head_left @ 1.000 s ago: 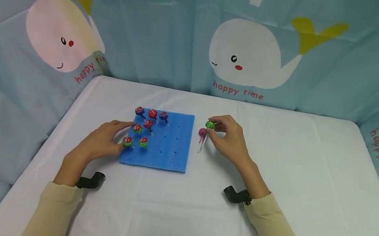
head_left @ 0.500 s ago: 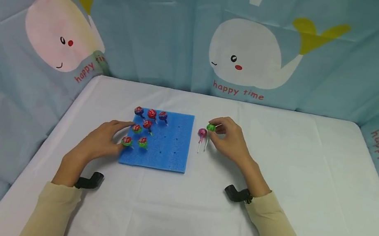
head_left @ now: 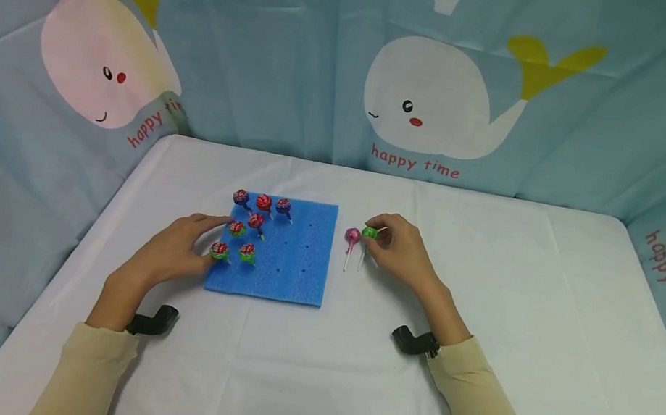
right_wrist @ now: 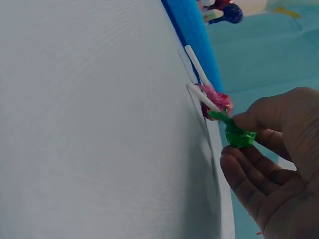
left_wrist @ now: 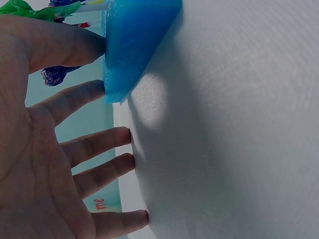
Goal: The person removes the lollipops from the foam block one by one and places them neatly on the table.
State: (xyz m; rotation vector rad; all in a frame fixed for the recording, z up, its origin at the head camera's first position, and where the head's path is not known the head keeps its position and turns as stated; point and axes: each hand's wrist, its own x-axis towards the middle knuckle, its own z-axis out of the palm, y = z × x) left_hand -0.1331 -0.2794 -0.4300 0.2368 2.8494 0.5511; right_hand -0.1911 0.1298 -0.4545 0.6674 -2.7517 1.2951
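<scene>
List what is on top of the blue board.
Seven lollipops stick up from the blue board; small holes show too. Their lower ends are hidden inside it.

Blue foam board (head_left: 293, 258) lies flat, little holes showing across its right part, left hand (head_left: 176, 251) touching its left edge; seven wrapped lollipops (head_left: 255, 222) are stuck in it heads up, all towards its left side; far row runs dark blue, red, dark blue, next come a plain red one and a red-and-green one, then two more red-and-greens nearest the board's front edge; pink lollipop (head_left: 352, 235) is lying just right of the board, stick pointing frontwards; green lollipop (head_left: 370, 232) is right beyond that one, head pinched in the right hand (head_left: 401, 252), white stick also pointing frontwards.
</scene>
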